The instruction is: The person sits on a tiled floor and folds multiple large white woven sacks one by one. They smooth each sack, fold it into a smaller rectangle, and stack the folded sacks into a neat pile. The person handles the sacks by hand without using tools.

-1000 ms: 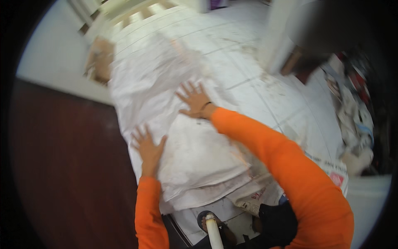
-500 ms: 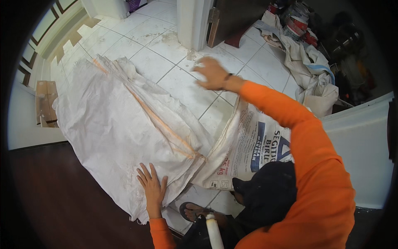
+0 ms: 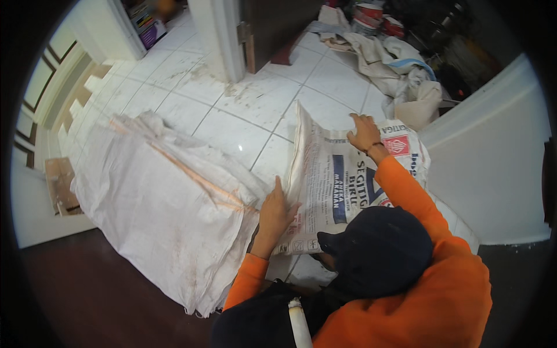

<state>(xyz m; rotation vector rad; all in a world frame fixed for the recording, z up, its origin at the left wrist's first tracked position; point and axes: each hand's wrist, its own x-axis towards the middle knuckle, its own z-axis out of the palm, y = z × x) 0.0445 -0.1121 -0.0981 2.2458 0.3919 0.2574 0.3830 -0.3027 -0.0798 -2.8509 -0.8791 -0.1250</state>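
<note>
A printed white woven sack [image 3: 316, 185] with blue and red markings lies on the tiled floor in front of me. My right hand [image 3: 365, 134] rests on its far edge, thumb and fingers apart. My left hand [image 3: 274, 219] lies at the sack's near left side, index finger stretched out and thumb spread. Beside that hand, to the left, is a pile of flattened plain white sacks [image 3: 156, 214] with an orange stripe. My left wrist covers part of the gap between pile and printed sack.
Crumpled sacks [image 3: 400, 64] and red-and-white tubs [image 3: 366, 17] lie at the far right. A dark door [image 3: 278, 29] stands beyond the tiles. A brown box [image 3: 61, 185] is at the left. White panel [image 3: 487, 156] borders the right. A white stick [image 3: 299, 325] with a burnt tip shows at the bottom.
My left hand has left the plain white sacks and moved right to the printed sack. My right hand has come down onto that sack's far edge. More of the printed sack shows, and the view has shifted.
</note>
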